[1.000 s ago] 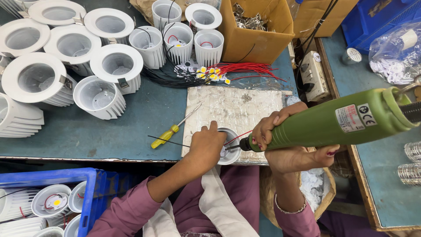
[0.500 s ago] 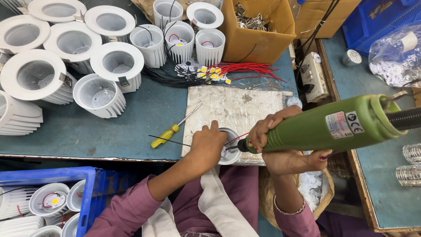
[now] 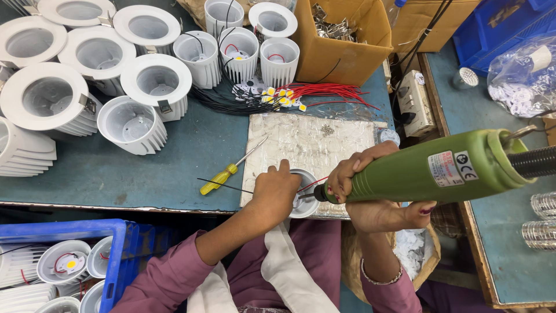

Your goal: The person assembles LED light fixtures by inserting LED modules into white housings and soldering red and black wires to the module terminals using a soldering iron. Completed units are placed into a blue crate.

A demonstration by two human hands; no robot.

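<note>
Green electric screwdriver [image 3: 428, 171] gripped in my right hand [image 3: 370, 191]; left hand [image 3: 277, 191] clasps downlight housing [image 3: 304, 194] at mat edge [image 3: 307, 145] — yellow screwdriver [image 3: 223, 177] beside, housings [image 3: 133, 124] crowd beyond.

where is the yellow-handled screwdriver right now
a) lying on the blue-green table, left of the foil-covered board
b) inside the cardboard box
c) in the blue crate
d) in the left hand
a: the yellow-handled screwdriver lies loose on the table, its tip reaching the edge of the foil-covered board, while the left hand steadies a small white housing and the right hand grips the green power screwdriver.
</note>
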